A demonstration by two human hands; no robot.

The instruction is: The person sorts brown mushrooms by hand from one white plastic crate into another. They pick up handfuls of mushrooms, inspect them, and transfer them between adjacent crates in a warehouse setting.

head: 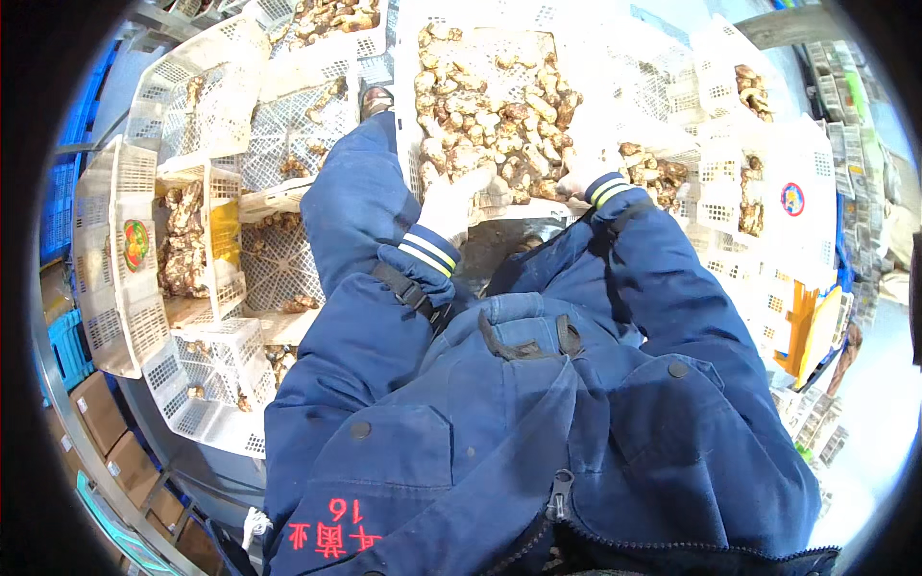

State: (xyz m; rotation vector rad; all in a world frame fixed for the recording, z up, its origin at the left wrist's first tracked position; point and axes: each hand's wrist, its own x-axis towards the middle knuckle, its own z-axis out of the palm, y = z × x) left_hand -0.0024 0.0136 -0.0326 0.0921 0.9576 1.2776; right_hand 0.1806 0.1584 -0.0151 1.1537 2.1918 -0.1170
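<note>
A white plastic crate (407, 122) stands before me, holding many brown-and-white mushrooms (497, 115), packed thickest in its middle and nearer part. My left hand (450, 201), pale in the glare, lies at the crate's near left corner, over the mushrooms' edge. At the near right corner is my right hand (576, 173), close to the rim and touching or beside mushrooms. Glare and the striped cuffs hide most of the fingers, so whether either hand grips a mushroom or the rim does not show.
White crates with mushrooms flank me: a divided one (277, 259) at the left, another (245, 151) beyond it, and more (720, 173) at the right. Mushrooms (652, 173) lie close by my right cuff. Cardboard boxes (101, 414) sit on a rack at the lower left.
</note>
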